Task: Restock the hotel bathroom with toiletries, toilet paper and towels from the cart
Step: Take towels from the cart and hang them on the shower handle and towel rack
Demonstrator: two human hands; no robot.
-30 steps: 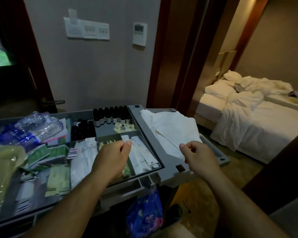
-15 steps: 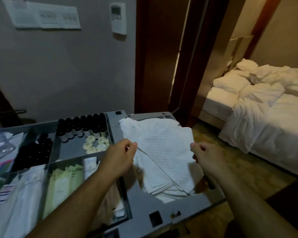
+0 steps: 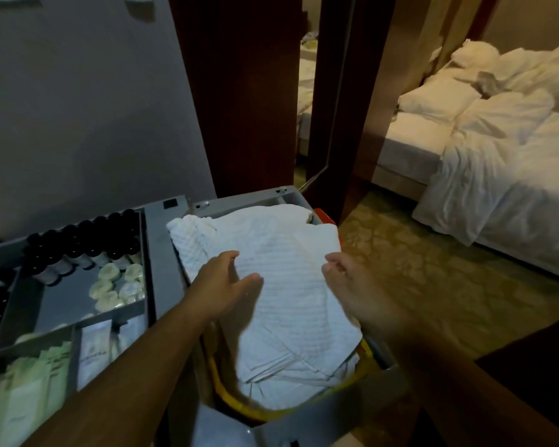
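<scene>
Head view is showing a grey, hard-shelled cart [image 3: 162,240] with a compartmented tray on its left side and an open bin on its right side. White towels [image 3: 281,301] are lying heaped in that bin, filling it from the far edge to the near edge. The cloth is showing a ribbed, waffle-like weave, and several folded layers are stacking up toward the near edge. A smooth yellow rim [image 3: 226,396] is curving round the bin's near-left corner beneath the pile.

The left hand [image 3: 220,282] is reaching across the divider between tray and bin. Its fingers are lying straight, its thumb is spreading wide, and it is gripping nothing. It is sitting over the left part of the top towel; whether it is touching the cloth cannot be told. The right hand [image 3: 355,285] is sitting at the right edge of the same towel with its fingers curling loosely toward the cloth. Blur is hiding whether they are pinching it. The top towel is lying between the 2 hands.

In the tray, small bottles [image 3: 78,246] with dark caps and pale bodies are standing in rows along the far edge. Round, pale wrapped pieces [image 3: 117,285] are bunching just beside them. Pale green sachets [image 3: 29,382] are filling the near-left compartment, and flat white packets [image 3: 94,350] are lying in the compartment to its right.

Beyond the cart's right edge, an unmade bed [image 3: 497,140] is carrying crumpled white linen, and patterned carpet [image 3: 417,269] is covering the floor.
</scene>
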